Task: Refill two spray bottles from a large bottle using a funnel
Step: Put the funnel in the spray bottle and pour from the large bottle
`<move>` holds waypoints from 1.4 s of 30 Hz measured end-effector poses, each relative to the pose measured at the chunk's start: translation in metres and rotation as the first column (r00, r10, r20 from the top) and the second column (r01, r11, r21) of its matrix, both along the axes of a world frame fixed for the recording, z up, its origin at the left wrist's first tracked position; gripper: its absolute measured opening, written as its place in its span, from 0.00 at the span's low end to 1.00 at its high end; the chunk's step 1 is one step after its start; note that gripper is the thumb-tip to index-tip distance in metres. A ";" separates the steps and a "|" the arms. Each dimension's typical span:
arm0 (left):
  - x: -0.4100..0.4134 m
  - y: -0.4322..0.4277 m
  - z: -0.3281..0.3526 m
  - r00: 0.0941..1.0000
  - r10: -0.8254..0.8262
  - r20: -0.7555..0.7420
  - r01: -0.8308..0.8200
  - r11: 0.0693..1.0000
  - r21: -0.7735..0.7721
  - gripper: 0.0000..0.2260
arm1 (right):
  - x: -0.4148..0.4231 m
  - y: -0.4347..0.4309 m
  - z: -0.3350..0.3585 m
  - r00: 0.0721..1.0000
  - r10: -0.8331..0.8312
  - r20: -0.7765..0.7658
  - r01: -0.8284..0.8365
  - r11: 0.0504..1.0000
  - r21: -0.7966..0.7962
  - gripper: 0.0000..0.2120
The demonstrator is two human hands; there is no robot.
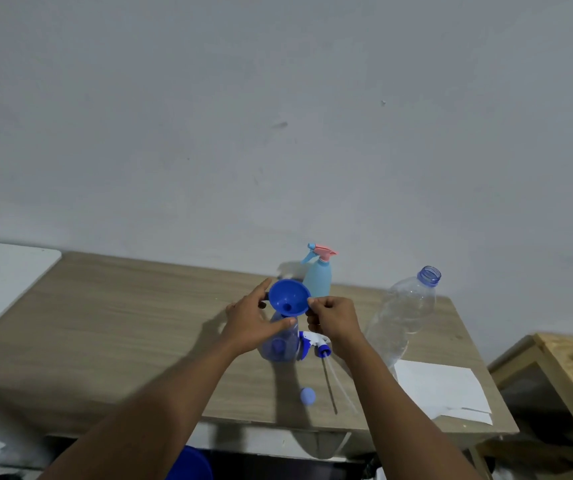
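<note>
A blue funnel (289, 296) sits in the neck of a clear spray bottle (279, 344) on the wooden table (122, 323). My left hand (253, 322) grips the bottle's upper part and touches the funnel's left rim. My right hand (333, 318) pinches the funnel's right rim. The bottle's white and blue spray head (316, 344) with its tube lies on the table just right of it. A light blue spray bottle (318, 275) with a pink trigger stands behind. The large clear bottle (404, 313), uncapped, stands to the right.
A small blue cap (307, 395) lies near the table's front edge. White paper sheets (444, 389) lie at the front right corner. A wooden shelf (562, 382) stands right of the table, a white surface (1, 271) to the left. The wall is close behind.
</note>
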State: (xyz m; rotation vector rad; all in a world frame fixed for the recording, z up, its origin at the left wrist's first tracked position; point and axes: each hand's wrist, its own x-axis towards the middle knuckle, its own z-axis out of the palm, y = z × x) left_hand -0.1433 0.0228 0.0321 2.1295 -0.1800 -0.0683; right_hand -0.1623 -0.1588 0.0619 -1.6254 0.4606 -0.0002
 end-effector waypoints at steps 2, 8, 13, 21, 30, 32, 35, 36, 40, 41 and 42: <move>0.000 0.003 -0.006 0.999 -0.005 -0.035 0.006 1.000 0.023 0.44 | 0.002 -0.002 -0.003 1.000 -0.015 -0.005 0.015 1.000 0.016 0.11; 0.004 -0.005 -0.028 0.996 0.011 -0.091 0.001 0.992 0.129 0.32 | 0.005 -0.008 -0.012 0.999 -0.031 -0.024 0.032 0.998 0.052 0.10; 0.005 -0.018 -0.028 0.998 0.043 -0.038 -0.037 0.988 0.149 0.21 | 0.006 -0.012 -0.016 0.999 -0.021 -0.032 0.023 0.996 0.081 0.11; 0.006 0.002 -0.035 0.996 0.085 -0.035 -0.079 0.988 0.136 0.24 | 0.010 -0.020 0.003 0.996 -0.091 -0.002 0.085 0.929 0.359 0.07; 0.006 0.064 -0.053 0.971 0.238 -0.038 -0.233 0.967 0.105 0.29 | 0.008 -0.005 -0.055 0.995 0.090 0.050 -0.069 0.945 -0.320 0.07; 0.004 0.069 -0.054 0.967 0.251 -0.034 -0.247 0.965 0.087 0.28 | 0.002 0.005 -0.070 0.980 0.198 -0.005 -0.175 0.857 -0.485 0.07; 0.002 0.071 -0.055 0.970 0.241 -0.023 -0.239 0.969 0.059 0.25 | -0.007 0.017 -0.089 0.905 0.415 -0.090 -0.355 0.623 -0.697 0.15; 0.001 0.071 -0.055 0.971 0.239 -0.020 -0.237 0.970 0.049 0.25 | -0.011 0.019 -0.094 0.878 0.460 -0.130 -0.404 0.567 -0.718 0.14; 0.000 0.073 -0.060 0.971 0.239 -0.023 -0.239 0.971 0.017 0.24 | -0.022 0.024 -0.116 0.829 0.502 -0.247 -0.493 0.449 -0.745 0.07; 0.000 0.073 -0.061 0.971 0.238 -0.019 -0.237 0.971 0.012 0.24 | -0.022 0.026 -0.120 0.828 0.496 -0.262 -0.499 0.440 -0.746 0.08; 0.000 0.073 -0.062 0.972 0.236 -0.019 -0.236 0.972 0.000 0.24 | -0.023 0.027 -0.121 0.827 0.490 -0.275 -0.507 0.437 -0.743 0.08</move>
